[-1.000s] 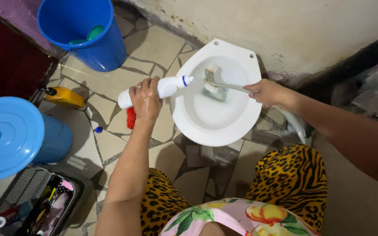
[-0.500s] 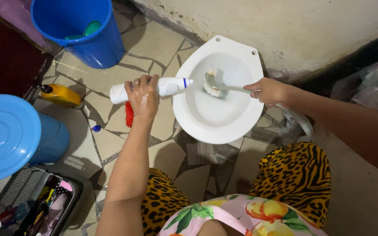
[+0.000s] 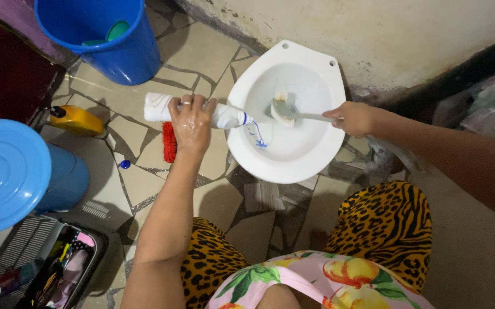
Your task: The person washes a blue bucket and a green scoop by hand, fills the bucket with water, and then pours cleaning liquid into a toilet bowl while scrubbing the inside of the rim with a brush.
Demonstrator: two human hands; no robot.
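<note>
A white toilet bowl (image 3: pixel 316 154) sits on the tiled floor against the wall. My left hand (image 3: pixel 191 125) grips a white cleaner bottle (image 3: pixel 158 107) tipped nozzle-down over the bowl's left rim, and blue liquid (image 3: pixel 259 140) streaks the inside wall below the nozzle. My right hand (image 3: pixel 353 117) holds the handle of a toilet brush (image 3: pixel 284 111), whose bristle head rests inside the bowl.
A blue bucket (image 3: pixel 122 57) stands at the top left, a blue lidded bin (image 3: pixel 7 171) at the left, a yellow bottle (image 3: pixel 78 120) beside it. A red scrub brush (image 3: pixel 169 143) and a small blue cap (image 3: pixel 124 164) lie on the floor. A dark basket (image 3: pixel 87 274) of items sits bottom left.
The bottle has tilted further down over the rim and blue liquid now runs into the bowl. The brush head shifted slightly inside the bowl.
</note>
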